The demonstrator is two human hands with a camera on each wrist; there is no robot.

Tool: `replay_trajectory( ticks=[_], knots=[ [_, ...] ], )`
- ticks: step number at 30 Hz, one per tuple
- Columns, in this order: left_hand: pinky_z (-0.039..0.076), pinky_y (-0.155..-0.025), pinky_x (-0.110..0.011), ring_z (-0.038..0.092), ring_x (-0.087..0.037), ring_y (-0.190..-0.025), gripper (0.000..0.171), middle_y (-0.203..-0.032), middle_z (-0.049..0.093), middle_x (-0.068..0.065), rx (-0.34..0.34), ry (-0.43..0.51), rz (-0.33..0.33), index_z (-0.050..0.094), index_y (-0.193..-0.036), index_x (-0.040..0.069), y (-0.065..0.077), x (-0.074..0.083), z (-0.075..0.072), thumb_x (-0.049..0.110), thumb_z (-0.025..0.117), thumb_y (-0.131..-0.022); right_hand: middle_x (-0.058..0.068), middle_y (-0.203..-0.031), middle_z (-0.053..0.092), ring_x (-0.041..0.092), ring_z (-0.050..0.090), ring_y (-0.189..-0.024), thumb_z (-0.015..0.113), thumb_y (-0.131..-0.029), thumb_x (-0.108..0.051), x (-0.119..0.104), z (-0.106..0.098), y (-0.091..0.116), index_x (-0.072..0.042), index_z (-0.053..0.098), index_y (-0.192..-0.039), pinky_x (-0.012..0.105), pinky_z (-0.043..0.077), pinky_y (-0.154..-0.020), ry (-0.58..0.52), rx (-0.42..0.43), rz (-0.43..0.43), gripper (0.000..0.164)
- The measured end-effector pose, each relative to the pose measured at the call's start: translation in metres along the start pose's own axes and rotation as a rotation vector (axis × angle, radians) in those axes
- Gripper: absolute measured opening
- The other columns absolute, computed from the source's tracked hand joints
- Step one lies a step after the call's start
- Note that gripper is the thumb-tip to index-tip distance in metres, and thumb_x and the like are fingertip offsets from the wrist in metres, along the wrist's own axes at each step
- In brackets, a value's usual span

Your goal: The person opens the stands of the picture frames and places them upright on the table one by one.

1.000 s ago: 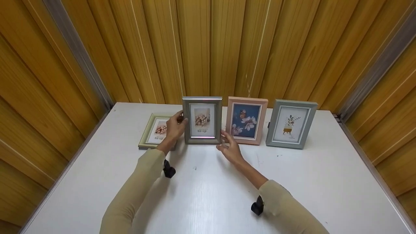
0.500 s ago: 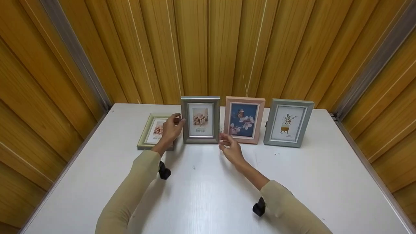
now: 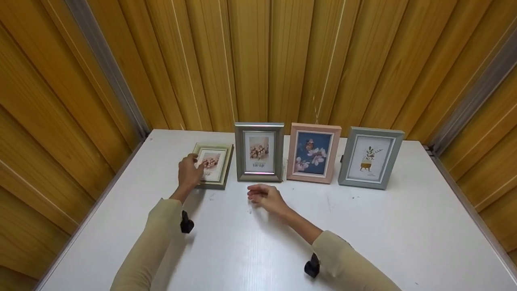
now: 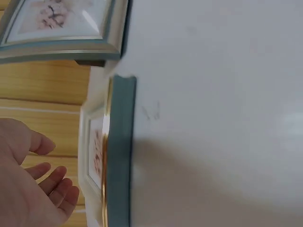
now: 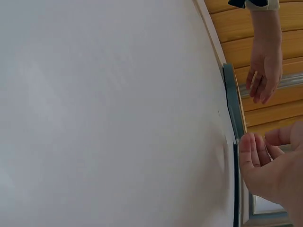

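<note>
A photo frame with a pale green-gold border [image 3: 228, 165] lies flat on its back at the left, with a picture of pink flowers. My left hand [image 3: 190, 173] hovers over its left side; in the left wrist view the hand's loosely bent fingers [image 4: 61, 187] stand apart from it, holding nothing. Beside it stands an upright silver-green photo frame [image 3: 239, 153] with a similar flower picture. In front of that one, above the table, is my right hand [image 3: 268, 198], its fingers relaxed and holding nothing.
To the right stand a pink photo frame [image 3: 294, 153] with a blossom picture and a grey-green photo frame [image 3: 394, 161] with a potted plant picture. All are on a white table [image 3: 258, 250], with a yellow wood-patterned wall [image 3: 258, 60] behind.
Both hands have left the silver-green frame, which stays standing. My left hand has moved left over the lying frame; my right hand has drawn back toward me and left.
</note>
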State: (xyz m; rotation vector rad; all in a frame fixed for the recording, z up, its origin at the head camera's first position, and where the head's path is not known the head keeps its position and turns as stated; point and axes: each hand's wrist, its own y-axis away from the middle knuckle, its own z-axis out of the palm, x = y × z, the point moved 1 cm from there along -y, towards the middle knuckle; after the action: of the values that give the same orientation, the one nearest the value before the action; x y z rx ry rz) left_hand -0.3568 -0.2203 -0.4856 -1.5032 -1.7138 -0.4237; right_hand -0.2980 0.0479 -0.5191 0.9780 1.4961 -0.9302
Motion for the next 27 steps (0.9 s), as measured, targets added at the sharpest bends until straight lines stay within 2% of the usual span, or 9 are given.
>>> replay_trajectory(
  ticks=[3,6,10,14,18,22,27],
  knots=[
    [0.044,-0.1,-0.057,0.052,-0.046,-0.121,0.045,-0.126,0.058,-0.032,-0.011,-0.07,-0.042,0.052,-0.134,-0.012,-0.003,-0.017,-0.003,0.006,0.061,-0.093,0.036,-0.133,0.06,0.041,0.064,-0.123,0.059,-0.096,0.004,0.0,0.016,-0.003,0.019,0.051,-0.136,0.033,0.056,-0.1,0.017,-0.086,-0.016,0.043],
    [0.041,-0.108,-0.057,0.047,-0.048,-0.129,0.053,-0.135,0.052,-0.034,-0.057,-0.072,-0.091,0.045,-0.14,-0.014,-0.009,-0.029,-0.005,0.008,0.059,-0.094,0.035,-0.147,0.049,0.045,0.05,-0.139,0.06,-0.096,-0.001,-0.002,0.028,-0.01,0.017,0.042,-0.145,0.041,0.046,-0.114,0.029,-0.128,-0.004,0.055],
    [0.038,-0.115,-0.056,0.043,-0.049,-0.138,0.06,-0.145,0.045,-0.037,-0.116,-0.041,-0.138,0.035,-0.147,-0.015,-0.014,-0.037,-0.005,0.01,0.055,-0.097,0.033,-0.159,0.034,0.044,0.035,-0.149,0.061,-0.096,-0.004,-0.001,0.041,-0.021,0.016,0.03,-0.152,0.047,0.032,-0.123,0.039,-0.151,0.029,0.067],
    [0.037,-0.117,-0.057,0.041,-0.05,-0.141,0.065,-0.15,0.04,-0.039,-0.174,-0.044,-0.188,0.026,-0.152,-0.017,-0.013,-0.037,-0.004,0.012,0.051,-0.099,0.033,-0.162,0.026,0.045,0.029,-0.151,0.061,-0.095,-0.004,0.004,0.052,-0.031,0.016,0.023,-0.154,0.047,0.028,-0.124,0.016,-0.159,0.033,0.073],
    [0.037,-0.118,-0.056,0.044,-0.049,-0.14,0.069,-0.153,0.037,-0.04,-0.228,-0.078,-0.227,0.019,-0.153,-0.017,-0.011,-0.032,-0.004,0.013,0.048,-0.099,0.033,-0.162,0.024,0.044,0.026,-0.152,0.061,-0.094,-0.003,0.006,0.061,-0.036,0.015,0.022,-0.155,0.046,0.028,-0.124,-0.015,-0.17,0.027,0.075],
    [0.038,-0.118,-0.055,0.046,-0.047,-0.137,0.066,-0.15,0.04,-0.04,-0.266,-0.081,-0.256,0.023,-0.152,-0.017,-0.012,-0.026,-0.005,0.015,0.048,-0.1,0.03,-0.164,0.023,0.041,0.024,-0.154,0.062,-0.094,-0.003,0.004,0.068,-0.04,0.013,0.021,-0.156,0.045,0.026,-0.125,-0.016,-0.197,0.039,0.076],
    [0.037,-0.118,-0.055,0.044,-0.047,-0.14,0.061,-0.15,0.042,-0.037,-0.27,-0.053,-0.297,0.029,-0.15,-0.015,-0.014,-0.02,-0.008,0.017,0.048,-0.101,0.029,-0.165,0.022,0.039,0.023,-0.155,0.063,-0.093,-0.003,0.0,0.07,-0.042,0.013,0.02,-0.156,0.044,0.025,-0.126,0.018,-0.211,0.049,0.078]
  ],
)
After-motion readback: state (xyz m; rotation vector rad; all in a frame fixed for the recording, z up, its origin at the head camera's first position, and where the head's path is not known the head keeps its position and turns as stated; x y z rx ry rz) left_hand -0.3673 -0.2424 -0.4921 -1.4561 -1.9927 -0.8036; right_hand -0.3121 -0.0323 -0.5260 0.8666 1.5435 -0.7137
